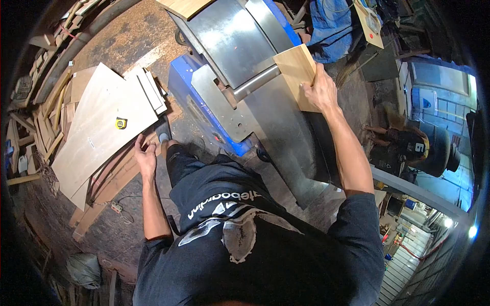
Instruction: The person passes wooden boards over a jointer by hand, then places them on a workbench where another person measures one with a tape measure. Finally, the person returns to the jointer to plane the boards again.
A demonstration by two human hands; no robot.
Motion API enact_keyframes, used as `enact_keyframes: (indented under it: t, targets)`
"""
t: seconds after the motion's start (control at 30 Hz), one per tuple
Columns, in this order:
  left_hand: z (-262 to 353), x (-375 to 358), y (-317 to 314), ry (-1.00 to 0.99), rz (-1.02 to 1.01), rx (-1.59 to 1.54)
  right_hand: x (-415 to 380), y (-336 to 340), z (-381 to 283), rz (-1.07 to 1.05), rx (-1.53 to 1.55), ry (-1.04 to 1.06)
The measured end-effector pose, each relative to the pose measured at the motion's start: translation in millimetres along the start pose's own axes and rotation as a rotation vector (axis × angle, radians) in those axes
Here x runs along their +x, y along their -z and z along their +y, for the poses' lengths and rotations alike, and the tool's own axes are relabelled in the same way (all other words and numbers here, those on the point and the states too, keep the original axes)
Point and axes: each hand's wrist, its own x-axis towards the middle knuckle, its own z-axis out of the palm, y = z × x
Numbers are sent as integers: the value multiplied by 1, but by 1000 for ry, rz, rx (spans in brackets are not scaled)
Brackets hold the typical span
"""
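Note:
My right hand (321, 92) is closed on a light wooden board (292, 69), thumb over its upper face and fingers around its edge. The board lies across the steel bed of a blue jointer (270, 122), beside the shiny cylindrical cutter (258, 83). Low on the left, my left hand (146, 154) hangs with its fingers loosely bent and apart, holding nothing. Nearest to it is the corner of a pale plywood sheet (97, 122), on which a yellow tape measure (120, 123) rests.
Another wooden board (185, 6) sits at the jointer's far end. Scrap wood (53, 115) is piled at the left, and sawdust (132, 28) covers the floor beyond. At the right, another person (403, 145) is near a dark drum-shaped object (440, 148). A blue cloth (331, 30) hangs behind the machine.

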Motion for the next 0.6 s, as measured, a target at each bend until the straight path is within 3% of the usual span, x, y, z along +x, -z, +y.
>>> enact_keyframes:
  t: [0.6]
  targets:
    - [-37, 2, 7, 2, 14, 12, 26, 1, -14, -5, -12, 8]
